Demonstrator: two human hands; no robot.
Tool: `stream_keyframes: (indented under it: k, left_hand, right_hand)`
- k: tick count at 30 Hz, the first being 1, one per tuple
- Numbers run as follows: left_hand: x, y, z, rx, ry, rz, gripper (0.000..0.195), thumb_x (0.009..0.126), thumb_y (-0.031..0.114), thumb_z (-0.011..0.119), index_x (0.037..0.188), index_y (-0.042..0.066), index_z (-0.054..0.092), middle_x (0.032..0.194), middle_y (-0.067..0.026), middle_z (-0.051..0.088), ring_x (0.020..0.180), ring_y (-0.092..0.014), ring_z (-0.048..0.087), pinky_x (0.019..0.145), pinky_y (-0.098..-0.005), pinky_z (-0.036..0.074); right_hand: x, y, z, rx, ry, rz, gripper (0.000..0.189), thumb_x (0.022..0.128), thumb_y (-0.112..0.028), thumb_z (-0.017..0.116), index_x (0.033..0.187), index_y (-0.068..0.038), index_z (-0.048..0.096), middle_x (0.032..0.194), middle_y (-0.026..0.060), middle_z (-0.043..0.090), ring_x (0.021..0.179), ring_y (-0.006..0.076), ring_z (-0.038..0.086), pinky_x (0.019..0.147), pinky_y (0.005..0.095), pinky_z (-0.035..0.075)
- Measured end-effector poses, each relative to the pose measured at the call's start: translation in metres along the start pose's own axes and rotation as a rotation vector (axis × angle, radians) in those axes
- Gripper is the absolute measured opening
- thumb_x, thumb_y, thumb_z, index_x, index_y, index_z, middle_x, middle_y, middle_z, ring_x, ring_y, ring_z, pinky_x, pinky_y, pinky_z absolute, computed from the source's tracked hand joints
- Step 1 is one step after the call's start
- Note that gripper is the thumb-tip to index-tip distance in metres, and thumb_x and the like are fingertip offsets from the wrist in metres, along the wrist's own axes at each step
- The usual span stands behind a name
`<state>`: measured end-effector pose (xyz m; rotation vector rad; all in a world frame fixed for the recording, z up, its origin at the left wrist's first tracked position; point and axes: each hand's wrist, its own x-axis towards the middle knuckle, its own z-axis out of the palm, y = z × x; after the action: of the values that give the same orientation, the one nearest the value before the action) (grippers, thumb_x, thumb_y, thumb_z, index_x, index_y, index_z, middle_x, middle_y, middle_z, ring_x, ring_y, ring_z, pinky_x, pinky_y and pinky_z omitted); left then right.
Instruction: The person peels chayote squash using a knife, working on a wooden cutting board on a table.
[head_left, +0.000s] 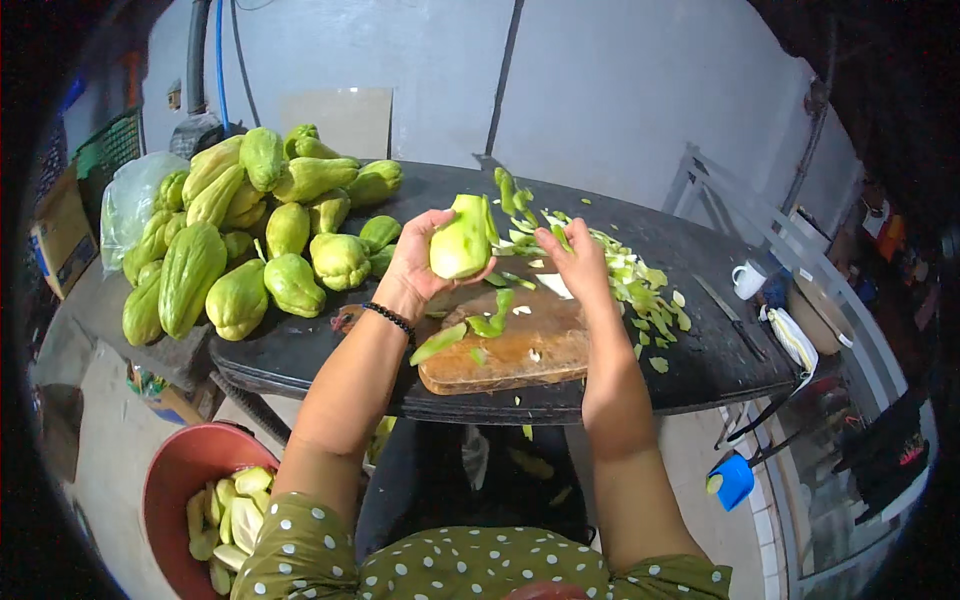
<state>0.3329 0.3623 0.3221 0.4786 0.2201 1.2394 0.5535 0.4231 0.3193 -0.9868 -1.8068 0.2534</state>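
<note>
A partly peeled chayote (459, 244) rests in my left hand (420, 259), its cut neck pointing up and a strip of skin hanging at its right side. My right hand (577, 259) is to the right of it, fingers curled on a thin green piece (559, 234); whether this is peel or part of a tool is unclear. Strips of green peel (513, 193) show just left of those fingers. Below both hands lies a wooden cutting board (517, 352) with loose peel strips (491, 319) on it.
Whole chayotes (289, 232) are heaped at the left of the black table (705, 225). Peelings (645, 285) spread at the right, then a knife (727, 315) and white mug (748, 280). A red tub (169, 480) on the floor holds peeled pieces (244, 517).
</note>
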Motion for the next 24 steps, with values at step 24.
stream_keyframes:
  k: [24]
  left_hand:
    - [0.008, -0.01, -0.014, 0.16, 0.016, 0.221, 0.025, 0.083, 0.026, 0.057, 0.092, 0.003, 0.061, 0.081, -0.0114, 0.066, 0.068, -0.025, 0.064, 0.067, -0.0379, 0.054]
  right_hand:
    - [-0.037, -0.063, 0.02, -0.074, -0.085, -0.449, 0.067, 0.059, -0.061, 0.072, 0.082, -0.003, 0.049, 0.071, 0.0141, 0.058, 0.067, 0.0313, 0.061, 0.059, 0.039, 0.049]
